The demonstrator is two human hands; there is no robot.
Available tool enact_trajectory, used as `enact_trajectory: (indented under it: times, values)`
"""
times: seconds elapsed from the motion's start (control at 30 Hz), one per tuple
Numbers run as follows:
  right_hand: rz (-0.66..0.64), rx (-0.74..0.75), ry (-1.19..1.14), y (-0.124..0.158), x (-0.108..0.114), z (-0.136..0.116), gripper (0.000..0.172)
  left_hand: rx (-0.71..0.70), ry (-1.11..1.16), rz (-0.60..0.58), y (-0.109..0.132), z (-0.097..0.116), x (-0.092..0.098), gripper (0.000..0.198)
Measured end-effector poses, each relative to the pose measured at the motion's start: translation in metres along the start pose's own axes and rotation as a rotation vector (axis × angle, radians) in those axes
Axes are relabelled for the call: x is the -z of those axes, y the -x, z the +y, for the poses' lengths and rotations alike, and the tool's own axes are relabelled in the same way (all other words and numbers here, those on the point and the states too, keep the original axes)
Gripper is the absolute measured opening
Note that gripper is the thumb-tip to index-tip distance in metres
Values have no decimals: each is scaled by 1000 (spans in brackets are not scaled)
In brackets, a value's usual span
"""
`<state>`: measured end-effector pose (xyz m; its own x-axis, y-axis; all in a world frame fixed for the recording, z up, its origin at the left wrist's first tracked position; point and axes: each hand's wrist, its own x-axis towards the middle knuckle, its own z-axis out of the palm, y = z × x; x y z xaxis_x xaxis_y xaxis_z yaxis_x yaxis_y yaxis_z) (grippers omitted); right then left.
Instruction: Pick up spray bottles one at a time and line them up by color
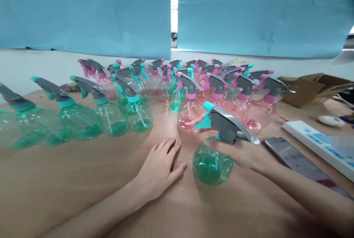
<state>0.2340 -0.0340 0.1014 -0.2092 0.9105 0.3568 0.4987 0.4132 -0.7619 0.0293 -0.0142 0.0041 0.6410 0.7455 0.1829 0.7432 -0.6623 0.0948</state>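
My right hand (229, 151) is wrapped round the neck of a green spray bottle (211, 164) with a grey head and teal trigger, a finger reaching toward the trigger. The bottle is slightly tilted, in front of the pink bottles. My left hand (163, 162) rests palm down on the wooden table (110, 179), fingers spread, holding nothing. Ahead of it to the left, a green spray bottle (139, 114) ends a row of several green ones. Beyond my right hand stands a pink spray bottle (189, 111).
Several more pink and green bottles crowd the table's back. To the right lie a phone (301, 160), a white power strip (318, 146), a white mouse (331, 121) and an open cardboard box (306, 88). Blue blinds (88, 13) hang behind.
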Motion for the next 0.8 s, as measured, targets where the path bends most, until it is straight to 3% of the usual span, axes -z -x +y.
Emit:
enact_trajectory:
  times: [0.17, 0.33, 0.53, 0.7, 0.8]
  values:
    - [-4, 84, -18, -4, -2, -4, 28, -15, 5, 15, 0, -1, -1, 52]
    - [67, 38, 66, 0, -3, 7, 19, -19, 16, 39, 1, -1, -3, 50]
    - [35, -44, 143, 6, -6, 18, 17, -16, 40, 37, 0, -1, -2, 49]
    - [50, -53, 161, 18, -2, 32, 31, -19, 42, 49, 1, -3, -4, 48]
    - [-2, 30, 103, 23, 14, 32, 61, -15, 35, 43, 1, -2, -2, 50]
